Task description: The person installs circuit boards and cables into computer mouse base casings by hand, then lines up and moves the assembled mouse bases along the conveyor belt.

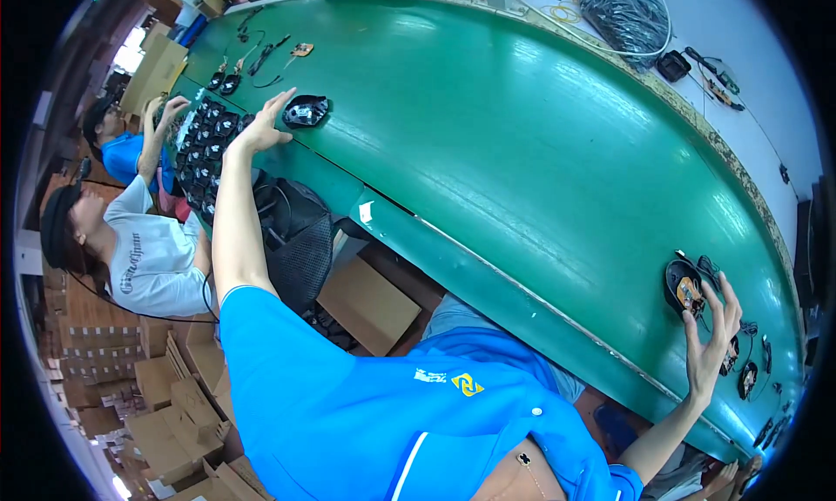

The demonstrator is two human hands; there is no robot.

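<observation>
My left hand [261,128] reaches to the far left of the green belt, its fingers stretched out and apart. Just beyond its fingertips lies a black computer mouse shell [306,111], which the hand does not appear to hold. At the right, my right hand [716,331] is spread, thumb and fingers apart. Its thumb tip overlaps the edge of an opened computer mouse [684,288] with an orange circuit board and coiled black cable; whether they touch I cannot tell.
Several black mouse parts [205,148] crowd the belt's left end, beside two seated people [152,266]. Cabled boards [302,50] lie farther back. More mouse parts [747,381] sit past my right hand. A black mesh chair back [300,240] and cardboard boxes [370,305] stand below.
</observation>
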